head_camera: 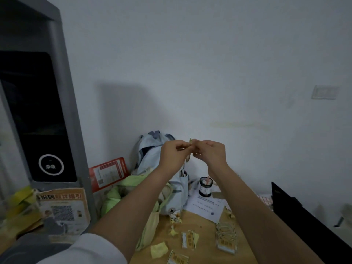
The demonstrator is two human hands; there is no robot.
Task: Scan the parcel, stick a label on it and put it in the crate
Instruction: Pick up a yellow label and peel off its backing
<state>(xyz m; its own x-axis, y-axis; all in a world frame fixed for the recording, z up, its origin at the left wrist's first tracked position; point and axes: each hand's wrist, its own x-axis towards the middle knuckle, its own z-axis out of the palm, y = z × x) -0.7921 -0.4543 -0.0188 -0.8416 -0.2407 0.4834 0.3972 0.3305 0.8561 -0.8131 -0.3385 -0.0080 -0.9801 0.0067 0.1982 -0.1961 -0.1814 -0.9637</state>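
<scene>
Both hands are raised in front of the wall, fingertips meeting on a small yellowish label [190,147]. My left hand [174,154] pinches one side of it and my right hand [210,154] pinches the other; a strip of its backing hangs down between them. More labels [226,240] lie in a loose pile on the wooden table [202,250], with another label [187,240] and crumpled yellow backing scraps [159,249] beside them. No parcel or crate can be made out.
A tall grey scanning kiosk [43,119] with a dark screen stands at the left. A pale blue backpack [162,168] and a green bag [131,189] sit behind the hands. A small jar [205,185], a printed sheet [206,206] and a black laptop [304,221] are at the right.
</scene>
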